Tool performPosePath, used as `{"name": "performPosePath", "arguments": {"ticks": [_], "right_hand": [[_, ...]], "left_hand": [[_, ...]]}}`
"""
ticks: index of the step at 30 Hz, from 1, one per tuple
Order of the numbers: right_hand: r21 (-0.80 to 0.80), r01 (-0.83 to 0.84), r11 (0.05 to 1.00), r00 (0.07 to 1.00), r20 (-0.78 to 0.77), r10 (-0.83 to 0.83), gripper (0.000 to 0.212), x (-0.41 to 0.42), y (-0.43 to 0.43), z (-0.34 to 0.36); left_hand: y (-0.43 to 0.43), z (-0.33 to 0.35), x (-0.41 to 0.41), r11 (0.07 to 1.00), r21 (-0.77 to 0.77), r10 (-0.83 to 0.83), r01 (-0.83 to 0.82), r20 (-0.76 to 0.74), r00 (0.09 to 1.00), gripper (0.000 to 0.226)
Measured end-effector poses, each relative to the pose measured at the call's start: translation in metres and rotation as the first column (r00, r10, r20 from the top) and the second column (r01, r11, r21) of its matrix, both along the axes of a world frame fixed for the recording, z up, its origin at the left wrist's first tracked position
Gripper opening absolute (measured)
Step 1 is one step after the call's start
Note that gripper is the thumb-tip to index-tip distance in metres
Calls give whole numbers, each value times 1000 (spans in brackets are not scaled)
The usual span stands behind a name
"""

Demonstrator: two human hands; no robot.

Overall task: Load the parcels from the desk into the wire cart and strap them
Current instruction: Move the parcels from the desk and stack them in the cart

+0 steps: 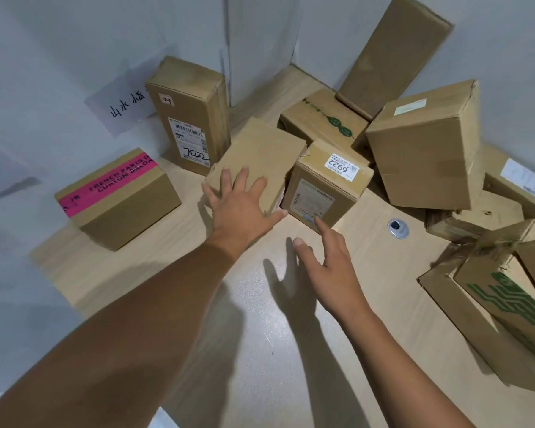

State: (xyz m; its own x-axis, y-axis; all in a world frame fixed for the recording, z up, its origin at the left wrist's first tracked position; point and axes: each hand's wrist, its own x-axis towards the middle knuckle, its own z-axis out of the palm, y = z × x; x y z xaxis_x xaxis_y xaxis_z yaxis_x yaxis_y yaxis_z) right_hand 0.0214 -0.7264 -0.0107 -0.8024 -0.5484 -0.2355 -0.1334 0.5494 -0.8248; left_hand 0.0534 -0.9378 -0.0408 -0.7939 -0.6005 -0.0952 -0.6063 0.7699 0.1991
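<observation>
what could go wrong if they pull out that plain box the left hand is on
1. The left hand lies flat on the tilted plain box, fingers spread, not gripping; it may slip.
2. That box sits against the 6922 box, which may shift if it is pulled out.
3. Behind them, the tall box leans on the wall over the green-printed box; a jolt to the pile might topple it.

Pale grey-white partition walls (74, 41) meeting in corner behind light wood-grain desk (368, 304). Handwritten white paper sheet (118, 109) hanging on left wall. Round silver cable grommet (398, 228) sitting in desktop. Overhead light casting soft shadows.
</observation>
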Motion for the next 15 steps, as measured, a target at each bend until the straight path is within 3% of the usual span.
{"name": "performPosePath", "arguments": {"ticks": [5,10,15], "right_hand": [[-14,15,1000,993,117,-14,66,-10,-12,-4],[20,4,1000,991,130,-6,73,-25,-31,-4],[63,-11,998,992,130,3,79,-23,-41,-5]], "left_hand": [[12,-4,30,1000,-14,-20,20,2,1000,64],[33,-5,87,999,-1,-39,39,-38,998,71],[71,-11,167,996,90,34,-8,-294,955,70]]}}
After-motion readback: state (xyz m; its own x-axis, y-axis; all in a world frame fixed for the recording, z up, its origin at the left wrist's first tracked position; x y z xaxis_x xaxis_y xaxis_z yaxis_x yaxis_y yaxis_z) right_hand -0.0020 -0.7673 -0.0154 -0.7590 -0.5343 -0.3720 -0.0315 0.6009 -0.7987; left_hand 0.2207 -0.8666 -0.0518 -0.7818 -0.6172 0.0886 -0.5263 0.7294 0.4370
